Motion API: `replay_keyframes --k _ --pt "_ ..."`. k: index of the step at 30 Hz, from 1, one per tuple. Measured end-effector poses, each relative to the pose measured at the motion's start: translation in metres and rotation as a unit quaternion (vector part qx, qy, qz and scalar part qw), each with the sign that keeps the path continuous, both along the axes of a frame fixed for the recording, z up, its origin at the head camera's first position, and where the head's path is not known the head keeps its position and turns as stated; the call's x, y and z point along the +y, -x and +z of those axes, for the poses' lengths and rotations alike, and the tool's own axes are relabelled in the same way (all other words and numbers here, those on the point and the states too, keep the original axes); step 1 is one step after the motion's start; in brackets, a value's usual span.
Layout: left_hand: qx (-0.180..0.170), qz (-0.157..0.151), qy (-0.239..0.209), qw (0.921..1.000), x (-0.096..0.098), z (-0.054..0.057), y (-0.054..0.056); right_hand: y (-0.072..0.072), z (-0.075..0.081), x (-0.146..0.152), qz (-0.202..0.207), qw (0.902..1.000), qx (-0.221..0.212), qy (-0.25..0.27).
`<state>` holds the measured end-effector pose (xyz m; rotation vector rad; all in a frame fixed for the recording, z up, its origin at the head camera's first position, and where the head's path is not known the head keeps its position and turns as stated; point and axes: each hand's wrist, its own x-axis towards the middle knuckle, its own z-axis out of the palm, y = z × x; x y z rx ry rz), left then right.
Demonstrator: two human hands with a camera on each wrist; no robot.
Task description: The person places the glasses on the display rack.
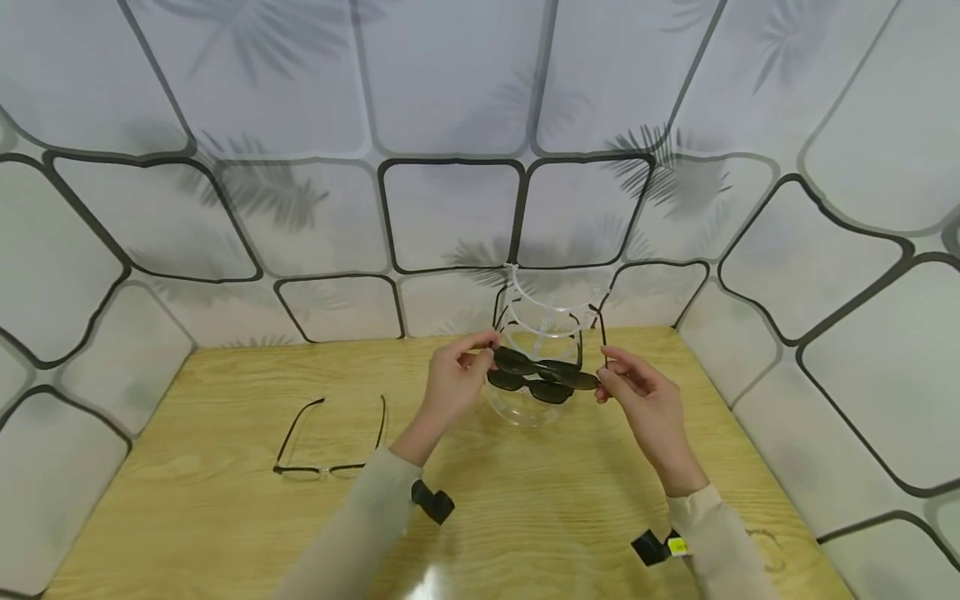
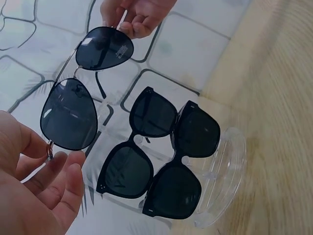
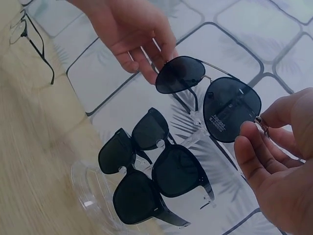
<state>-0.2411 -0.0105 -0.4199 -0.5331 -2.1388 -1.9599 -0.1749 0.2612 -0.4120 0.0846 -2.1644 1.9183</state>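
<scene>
Both hands hold a pair of aviator sunglasses (image 2: pixel 68 115) with dark lenses and a thin metal bridge. My left hand (image 1: pixel 453 375) pinches one end near the hinge. At the other hinge, my right hand (image 1: pixel 641 396) pinches with thumb and fingers. In the head view the aviators are tilted, lower on the right. Behind and below them, two black-framed sunglasses (image 2: pixel 127 169) (image 3: pixel 134 196) sit one above the other on a clear display stand (image 1: pixel 525 417). The stand's upper curved tiers rise behind the hands, and the aviators partly hide the upper black pair in the head view.
Eyeglasses with dark temples (image 1: pixel 285 469) rest unfolded on the wooden table (image 1: pixel 187 517), left of the hands. Patterned fabric walls (image 1: pixel 457 217) surround the table at the back and sides. A faint thin curved object (image 1: pixel 771 542) lies near the right sleeve.
</scene>
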Motion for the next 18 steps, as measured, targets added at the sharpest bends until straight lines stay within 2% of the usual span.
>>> replay_keyframes --k 8,18 --pt "-0.015 0.004 0.004 0.9999 0.0 0.005 0.014 0.01 0.001 -0.005 -0.012 0.9992 0.007 0.039" --pt "-0.043 0.007 -0.003 0.999 0.003 0.013 0.026 0.021 0.001 -0.007 -0.028 0.9987 0.007 0.042"
